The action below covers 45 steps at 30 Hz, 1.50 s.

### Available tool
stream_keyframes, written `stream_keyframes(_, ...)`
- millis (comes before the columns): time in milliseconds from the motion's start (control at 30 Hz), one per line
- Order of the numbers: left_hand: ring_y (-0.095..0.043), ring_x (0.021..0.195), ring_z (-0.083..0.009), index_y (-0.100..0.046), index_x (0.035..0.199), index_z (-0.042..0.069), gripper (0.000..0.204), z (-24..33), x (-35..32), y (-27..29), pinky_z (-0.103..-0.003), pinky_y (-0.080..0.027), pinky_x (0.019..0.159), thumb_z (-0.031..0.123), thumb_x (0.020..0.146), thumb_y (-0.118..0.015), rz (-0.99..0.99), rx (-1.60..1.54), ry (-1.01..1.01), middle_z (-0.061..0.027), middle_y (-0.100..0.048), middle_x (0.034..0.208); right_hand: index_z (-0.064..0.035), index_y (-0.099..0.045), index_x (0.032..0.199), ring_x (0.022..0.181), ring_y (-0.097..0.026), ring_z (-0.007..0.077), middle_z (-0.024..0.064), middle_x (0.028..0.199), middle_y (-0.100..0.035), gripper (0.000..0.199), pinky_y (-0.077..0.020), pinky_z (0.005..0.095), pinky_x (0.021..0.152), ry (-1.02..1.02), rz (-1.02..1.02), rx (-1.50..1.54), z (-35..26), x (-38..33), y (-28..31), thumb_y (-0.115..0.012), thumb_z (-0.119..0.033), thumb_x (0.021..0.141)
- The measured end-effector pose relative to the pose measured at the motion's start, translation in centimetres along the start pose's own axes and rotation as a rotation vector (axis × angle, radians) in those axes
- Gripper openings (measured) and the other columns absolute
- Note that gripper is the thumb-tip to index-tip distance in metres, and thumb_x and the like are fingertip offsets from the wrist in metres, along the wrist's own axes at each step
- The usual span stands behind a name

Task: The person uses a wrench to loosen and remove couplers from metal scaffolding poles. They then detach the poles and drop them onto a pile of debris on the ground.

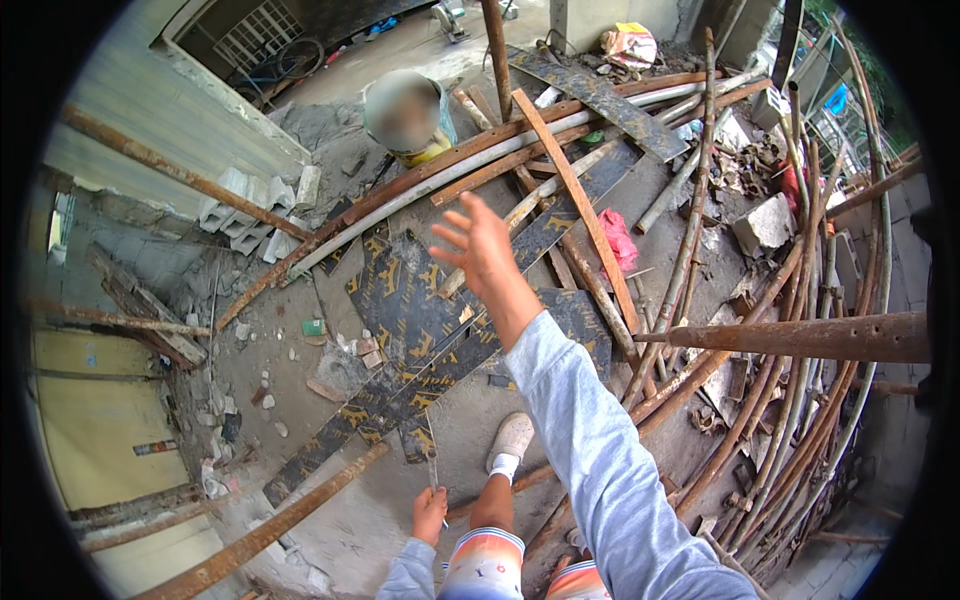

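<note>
left hand [430,515]: fingers curled round slim grey tool [433,470] | tool: shaft juts forward from those fingers, its far end overlapping a dark patterned board [417,440], contact unclear | right hand [482,247]: fingers released, spread | right of those fingers: reddish wooden plank [582,212], then pink plastic [617,240]

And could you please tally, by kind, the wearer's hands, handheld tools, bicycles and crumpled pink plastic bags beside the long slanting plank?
Hands (left hand, right hand): 2
Handheld thin rod-like tool: 1
Bicycle: 1
Crumpled pink plastic bag: 1
Total: 5
</note>
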<state>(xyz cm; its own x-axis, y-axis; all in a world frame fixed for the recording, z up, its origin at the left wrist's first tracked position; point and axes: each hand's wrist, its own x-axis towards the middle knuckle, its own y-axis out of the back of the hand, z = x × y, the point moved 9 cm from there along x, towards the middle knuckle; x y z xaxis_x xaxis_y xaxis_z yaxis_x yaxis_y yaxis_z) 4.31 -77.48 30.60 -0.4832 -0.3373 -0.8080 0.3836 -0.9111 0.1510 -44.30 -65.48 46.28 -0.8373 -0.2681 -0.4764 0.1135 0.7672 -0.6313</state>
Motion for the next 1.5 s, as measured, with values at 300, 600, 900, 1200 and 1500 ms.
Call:
stream_keyframes(300,-0.045,0.059,-0.0064,-0.054,0.083,0.009,0.02,0.2,1.7,-10.5,-0.025,-0.037,0.053,0.02,0.099,-0.059,-0.203,0.277,-0.073,0.0017,-0.051,0.069,-0.0074,-0.057,0.125,0.104,-0.062,0.0236,0.0114,0.117,-0.063,0.034,-0.0506,0.041,0.089,-0.434,0.358,0.038,25.7,-18.5,34.2,-0.055,-0.03,0.1)
stream_keyframes(600,-0.06,0.072,-0.0178,-0.069,0.094,-0.001,0.034,-4.0,-2.5,-29.6,-0.036,-0.048,0.069,0.032,0.096,-0.062,-0.619,1.1,-0.374,-0.008,-0.067,0.076,-0.0113,-0.063,0.081,0.046,-0.048,0.016,0.001,0.053,-0.048,0.03,-0.0378,0.0318,0.04,-0.255,1.1,-0.135,33.6,-61.0,74.7,-0.047,-0.03,0.098)
stream_keyframes(900,-0.038,0.059,-0.0045,-0.049,0.076,0.013,0.029,-20.4,-12.5,-44.2,-0.024,-0.031,0.053,0.021,0.103,-0.054,-0.979,1.192,-0.208,0.0064,-0.042,0.065,-0.004,-0.069,0.078,0.081,-0.068,0.0298,0.0134,0.084,-0.071,0.015,-0.0514,0.0418,0.074,-0.272,1.995,-0.074,38.4,-86.7,81.4,-0.061,-0.013,0.086)
stream_keyframes(1200,-0.032,0.056,-0.0025,-0.049,0.076,0.009,0.029,-36.0,-18.1,-47.0,-0.025,-0.023,0.049,0.017,0.101,-0.059,-1.173,1.6,-0.124,0.0075,-0.041,0.064,-0.004,-0.064,0.116,0.099,-0.066,0.0347,0.0178,0.111,-0.069,0.037,-0.0522,0.0456,0.088,-0.579,1.799,0.352,56.6,-93.0,84.8,-0.075,-0.023,0.086)
stream_keyframes(1500,-0.035,0.06,-0.0032,-0.054,0.08,0.008,0.025,-39.9,-15.4,-46.7,-0.024,-0.028,0.053,0.019,0.102,-0.058,-1.011,1.735,-0.117,0.0068,-0.045,0.067,-0.008,-0.037,0.146,0.133,-0.045,0.037,0.021,0.14,-0.052,0.077,-0.043,0.0459,0.106,-0.769,1.676,-0.079,50.9,-87.4,97.7,-0.078,-0.031,0.085)
